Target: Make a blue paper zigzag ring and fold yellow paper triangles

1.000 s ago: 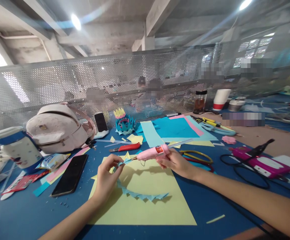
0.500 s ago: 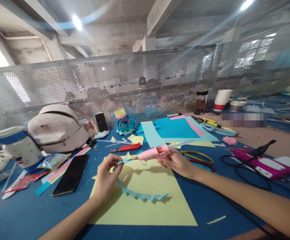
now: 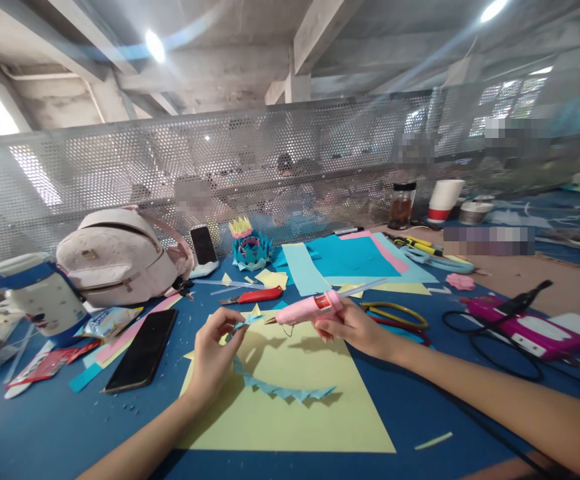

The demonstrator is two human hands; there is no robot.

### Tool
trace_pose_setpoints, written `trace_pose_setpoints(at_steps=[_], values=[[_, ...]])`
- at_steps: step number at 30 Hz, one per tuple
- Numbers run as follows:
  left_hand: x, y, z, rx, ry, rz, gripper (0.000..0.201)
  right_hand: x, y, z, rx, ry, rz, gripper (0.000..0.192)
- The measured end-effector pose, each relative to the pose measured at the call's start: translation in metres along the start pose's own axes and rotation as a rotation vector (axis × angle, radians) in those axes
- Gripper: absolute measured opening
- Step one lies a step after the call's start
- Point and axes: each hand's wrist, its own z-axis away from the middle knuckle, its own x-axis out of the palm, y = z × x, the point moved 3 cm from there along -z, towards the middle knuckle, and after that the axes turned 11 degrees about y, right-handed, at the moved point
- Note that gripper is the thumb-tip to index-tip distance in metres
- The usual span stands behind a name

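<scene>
Pink glue gun (image 3: 306, 309) gripped in right hand (image 3: 355, 328), tip just short of blue paper strip (image 3: 275, 387) pinched by left hand (image 3: 213, 353); strip end not yet joined.

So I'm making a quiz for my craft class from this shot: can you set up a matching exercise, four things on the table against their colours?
Things:
1. hot glue gun
2. smartphone lying by the left hand
3. utility knife
4. zigzag paper strip

Colours:
A. black
B. light blue
C. pink
D. red

Pairs: 1-C, 2-A, 3-D, 4-B
</scene>
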Motion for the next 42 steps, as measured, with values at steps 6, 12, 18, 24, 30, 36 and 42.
trace_pose_setpoints(at_steps=[6, 12, 18, 24, 30, 36, 42], values=[[0.000, -0.001, 0.001, 0.009, 0.005, -0.014, 0.004, -0.003, 0.006, -0.005, 0.062, 0.061, -0.074, 0.048], [0.000, -0.001, 0.000, 0.003, 0.010, -0.012, 0.004, -0.001, 0.010, -0.005, 0.120, -0.056, -0.136, 0.053], [-0.001, -0.002, 0.001, 0.001, 0.000, -0.041, 0.004, -0.004, 0.004, -0.009, 0.127, 0.046, -0.147, 0.063], [0.000, -0.001, 0.001, -0.007, -0.002, -0.039, 0.005, -0.051, -0.001, -0.037, 0.107, 0.284, 0.035, 0.062], [0.000, -0.002, 0.001, -0.024, -0.013, -0.044, 0.006, -0.093, 0.025, -0.059, 0.151, 0.111, 0.294, 0.059], [0.000, -0.001, 0.002, -0.028, -0.014, -0.065, 0.006, -0.098, 0.064, -0.050, 0.225, 0.085, 0.373, 0.063], [0.001, 0.001, 0.002, -0.028, -0.004, -0.055, 0.008, -0.099, 0.076, -0.039, 0.303, 0.081, 0.443, 0.067]])
